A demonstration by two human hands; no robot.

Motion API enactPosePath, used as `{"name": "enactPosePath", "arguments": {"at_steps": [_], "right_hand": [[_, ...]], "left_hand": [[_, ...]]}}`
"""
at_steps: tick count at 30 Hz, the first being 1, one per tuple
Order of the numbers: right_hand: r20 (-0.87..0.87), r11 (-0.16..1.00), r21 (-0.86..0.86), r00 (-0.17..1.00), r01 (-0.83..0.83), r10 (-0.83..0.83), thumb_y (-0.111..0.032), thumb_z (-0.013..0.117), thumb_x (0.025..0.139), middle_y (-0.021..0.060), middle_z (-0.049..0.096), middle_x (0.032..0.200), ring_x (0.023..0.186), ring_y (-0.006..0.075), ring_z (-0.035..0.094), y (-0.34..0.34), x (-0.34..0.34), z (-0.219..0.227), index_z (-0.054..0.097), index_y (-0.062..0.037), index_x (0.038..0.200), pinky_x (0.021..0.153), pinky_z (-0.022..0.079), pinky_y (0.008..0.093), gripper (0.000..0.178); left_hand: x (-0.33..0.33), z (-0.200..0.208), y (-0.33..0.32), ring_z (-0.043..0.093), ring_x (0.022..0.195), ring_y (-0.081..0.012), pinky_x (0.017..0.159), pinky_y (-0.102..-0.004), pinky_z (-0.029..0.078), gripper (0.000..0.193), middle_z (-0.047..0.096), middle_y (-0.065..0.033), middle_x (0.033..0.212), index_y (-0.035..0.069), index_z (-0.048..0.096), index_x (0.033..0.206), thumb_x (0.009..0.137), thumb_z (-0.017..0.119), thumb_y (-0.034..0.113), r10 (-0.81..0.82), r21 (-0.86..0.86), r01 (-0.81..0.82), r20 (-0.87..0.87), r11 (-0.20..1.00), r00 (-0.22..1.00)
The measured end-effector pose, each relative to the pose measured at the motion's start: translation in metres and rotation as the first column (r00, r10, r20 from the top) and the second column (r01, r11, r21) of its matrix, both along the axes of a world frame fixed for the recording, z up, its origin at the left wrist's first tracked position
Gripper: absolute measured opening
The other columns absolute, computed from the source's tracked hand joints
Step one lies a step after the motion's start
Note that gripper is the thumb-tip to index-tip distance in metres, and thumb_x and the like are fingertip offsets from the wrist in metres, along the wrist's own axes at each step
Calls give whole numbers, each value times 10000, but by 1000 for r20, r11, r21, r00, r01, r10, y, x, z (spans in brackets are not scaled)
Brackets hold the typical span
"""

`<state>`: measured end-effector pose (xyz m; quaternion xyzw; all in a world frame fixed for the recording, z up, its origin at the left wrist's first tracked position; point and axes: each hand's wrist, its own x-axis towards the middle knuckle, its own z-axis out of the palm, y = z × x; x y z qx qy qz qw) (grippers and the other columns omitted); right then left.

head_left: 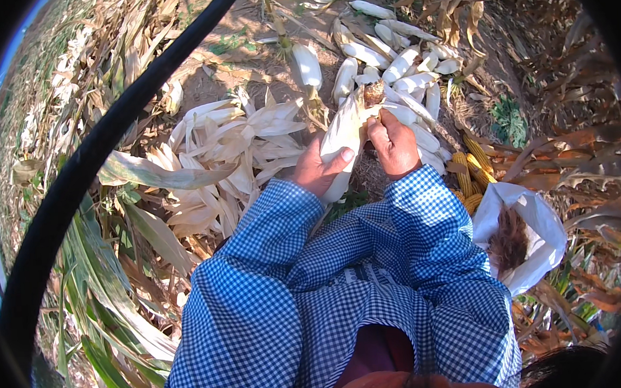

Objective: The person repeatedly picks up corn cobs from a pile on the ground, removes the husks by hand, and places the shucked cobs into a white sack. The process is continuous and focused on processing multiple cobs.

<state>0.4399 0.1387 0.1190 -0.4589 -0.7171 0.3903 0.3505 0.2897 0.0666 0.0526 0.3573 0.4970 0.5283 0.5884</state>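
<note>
A pale, husk-covered ear of corn point(346, 129) slants upward in front of me. My left hand point(321, 168) is wrapped round its lower part, thumb lying across the husk. At the ear's upper right side, my right hand point(395, 145) is closed with its fingers pinching the husk edge; the fingertips are partly hidden. A brownish, rough stub point(373, 94) shows just above the right hand. Beyond both hands lies a pile of ears in white husks point(402, 64). Left of my left hand is a heap of loose, peeled husks point(213, 171).
Several bare yellow corn cobs point(463, 174) lie right of my right forearm. Beside them stands an opened white sack point(533, 234) with brown corn silk point(509, 239) in it. Dry stalks and leaves point(101, 256) border the left side. A dark curved strap point(101, 146) crosses the view.
</note>
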Motion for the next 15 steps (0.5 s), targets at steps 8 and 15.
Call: {"name": "enactPosePath", "arguments": {"at_steps": [8, 15], "right_hand": [[83, 998, 44, 995, 43, -47, -102, 490, 850, 183, 618, 757, 700, 262, 619, 2, 1, -16, 564, 29, 1032, 635, 474, 328, 236], [-533, 908, -411, 829, -77, -171, -15, 500, 806, 48, 659, 864, 757, 124, 599, 9, -10, -38, 613, -7, 1066, 675, 474, 257, 284]], "left_hand": [[4, 4, 1, 531, 1003, -168, 877, -314, 434, 617, 559, -98, 1099, -30, 433, 1213, 806, 682, 362, 19, 65, -17, -39, 998, 999], [3, 14, 3, 531, 1000, -155, 874, -306, 435, 510, 565, -73, 1109, -2, 442, 1228, 842, 657, 254, 8, 151, -22, 91, 988, 996]]}}
